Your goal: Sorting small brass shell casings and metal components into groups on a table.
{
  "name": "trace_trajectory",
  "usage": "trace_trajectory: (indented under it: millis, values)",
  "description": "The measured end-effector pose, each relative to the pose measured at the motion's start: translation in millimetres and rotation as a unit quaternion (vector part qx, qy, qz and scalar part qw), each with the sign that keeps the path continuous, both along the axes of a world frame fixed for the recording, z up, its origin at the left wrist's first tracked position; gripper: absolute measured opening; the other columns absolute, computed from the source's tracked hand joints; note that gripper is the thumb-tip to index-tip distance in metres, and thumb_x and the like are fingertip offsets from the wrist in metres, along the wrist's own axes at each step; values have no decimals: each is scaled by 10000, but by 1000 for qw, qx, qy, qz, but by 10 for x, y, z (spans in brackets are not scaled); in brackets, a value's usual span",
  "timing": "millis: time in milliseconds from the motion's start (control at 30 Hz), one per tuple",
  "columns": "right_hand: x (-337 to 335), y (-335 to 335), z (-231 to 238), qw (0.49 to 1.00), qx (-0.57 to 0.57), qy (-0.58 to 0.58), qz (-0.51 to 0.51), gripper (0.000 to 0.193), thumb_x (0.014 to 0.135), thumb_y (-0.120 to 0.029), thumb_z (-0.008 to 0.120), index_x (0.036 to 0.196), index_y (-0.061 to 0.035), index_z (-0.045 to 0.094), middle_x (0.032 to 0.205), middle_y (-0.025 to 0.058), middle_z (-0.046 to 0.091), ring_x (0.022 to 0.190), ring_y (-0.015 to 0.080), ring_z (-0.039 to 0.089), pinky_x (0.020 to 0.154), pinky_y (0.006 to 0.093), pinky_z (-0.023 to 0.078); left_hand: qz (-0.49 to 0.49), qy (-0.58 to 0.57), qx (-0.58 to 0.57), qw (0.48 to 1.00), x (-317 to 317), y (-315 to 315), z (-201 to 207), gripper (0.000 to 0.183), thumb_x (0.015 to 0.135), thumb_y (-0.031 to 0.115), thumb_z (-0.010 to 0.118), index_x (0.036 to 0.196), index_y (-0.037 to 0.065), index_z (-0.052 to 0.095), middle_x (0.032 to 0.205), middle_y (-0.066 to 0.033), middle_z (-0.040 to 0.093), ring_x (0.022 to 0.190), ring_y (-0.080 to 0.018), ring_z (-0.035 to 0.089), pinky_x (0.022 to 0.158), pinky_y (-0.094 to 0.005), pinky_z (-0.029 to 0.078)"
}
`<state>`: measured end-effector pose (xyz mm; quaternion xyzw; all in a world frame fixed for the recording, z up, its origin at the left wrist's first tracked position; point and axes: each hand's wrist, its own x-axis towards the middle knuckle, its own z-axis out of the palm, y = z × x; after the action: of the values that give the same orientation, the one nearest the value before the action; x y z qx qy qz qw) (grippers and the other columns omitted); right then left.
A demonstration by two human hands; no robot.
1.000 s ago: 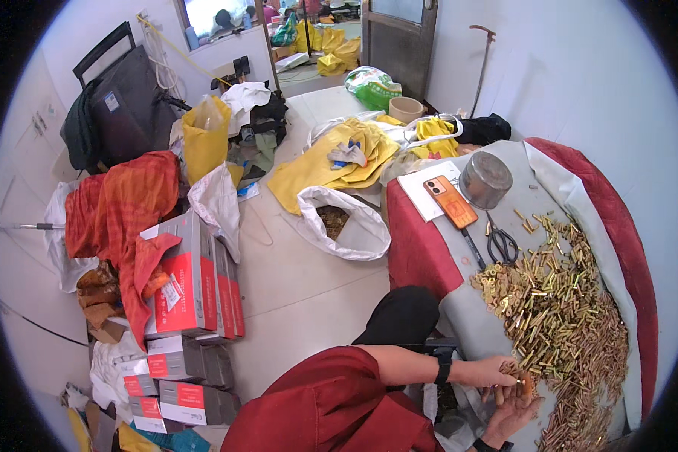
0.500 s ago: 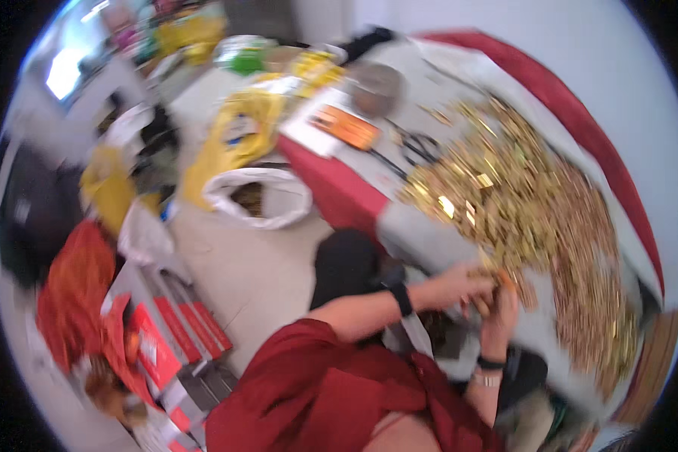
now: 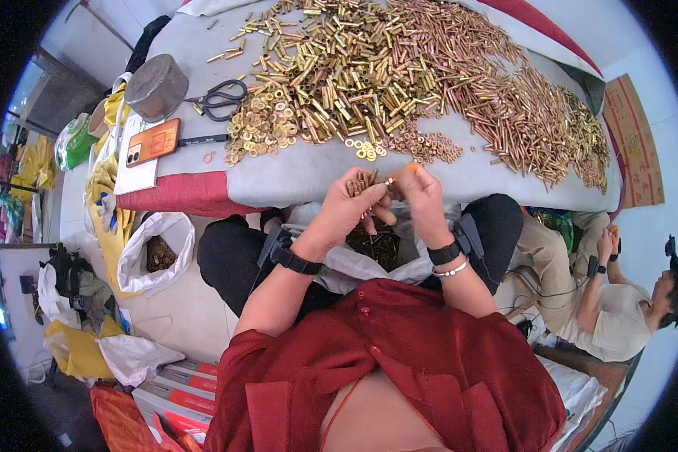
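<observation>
My left hand (image 3: 339, 212) is closed round several coppery metal bolts (image 3: 360, 184), whose ends stick out above the fingers. Close beside it, my right hand (image 3: 423, 197), with orange covers on its fingertips, pinches a small brass-coloured piece (image 3: 389, 181) too small to name exactly. Below both hands an open white sack (image 3: 320, 275) between my knees holds dark metal parts (image 3: 375, 247). Just past the hands, on the grey-covered table (image 3: 294, 175), lie a few shiny yellow washers (image 3: 365, 149) and a small heap of coppery nuts (image 3: 427, 146).
Brass-coloured sleeves (image 3: 339, 75), washers (image 3: 267, 124) and coppery bolts (image 3: 535, 124) cover much of the table. To the left are black scissors (image 3: 224, 98), an orange phone (image 3: 153, 143) and a metal bowl (image 3: 157, 87). Another white sack (image 3: 154, 252) stands left; a co-worker (image 3: 606, 309) sits right.
My view has swung to the right and steadied; the table now spreads across the top and the co-worker has come into sight. My hands stay close together.
</observation>
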<state>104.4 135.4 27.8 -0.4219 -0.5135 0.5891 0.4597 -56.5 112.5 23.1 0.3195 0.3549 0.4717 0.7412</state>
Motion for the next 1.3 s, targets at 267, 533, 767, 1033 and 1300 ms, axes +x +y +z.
trace_trajectory:
  millis: [267, 533, 767, 1033, 1300]
  values:
    - [-249, 519, -36, 937, 187, -279, -92, 222, 818, -228, 675, 856, -18, 615, 686, 34, 593, 644, 133, 554, 623, 301, 447, -171, 228, 15, 958, 4, -50, -4, 246, 873, 236, 615, 1019, 39, 587, 722, -11, 612, 584, -92, 624, 389, -209, 423]
    - [-353, 741, -226, 777, 423, -455, -101, 271, 745, -120, 679, 987, -32, 594, 819, 134, 584, 762, 301, 556, 672, 378, 456, -36, 231, -54, 971, -106, 34, -11, 265, 846, 224, 636, 1008, 27, 566, 722, -37, 640, 514, -102, 613, 377, -200, 413]
    - [-188, 351, 19, 995, -79, 60, -15, 308, 851, -136, 626, 1115, -16, 522, 978, 50, 625, 831, 120, 598, 667, 254, 465, 96, 113, -82, 986, -220, 82, 49, 262, 850, 202, 643, 1001, 14, 540, 830, -84, 657, 616, -137, 651, 393, -200, 445]
    - [-160, 153, -112, 986, -85, 133, -47, 288, 865, -119, 619, 1106, -20, 498, 1002, 64, 623, 875, 131, 597, 731, 255, 466, 46, 117, -39, 991, -133, 81, 8, 233, 847, 175, 642, 985, -2, 582, 787, -81, 656, 586, -133, 643, 378, -198, 436]
    - [-91, 46, -133, 989, -65, 127, -46, 301, 877, -112, 609, 1135, -26, 479, 981, 67, 610, 848, 116, 582, 753, 256, 476, 3, 160, -54, 986, -96, 65, 1, 208, 824, 141, 660, 960, -7, 605, 772, -71, 652, 575, -121, 635, 369, -201, 423]
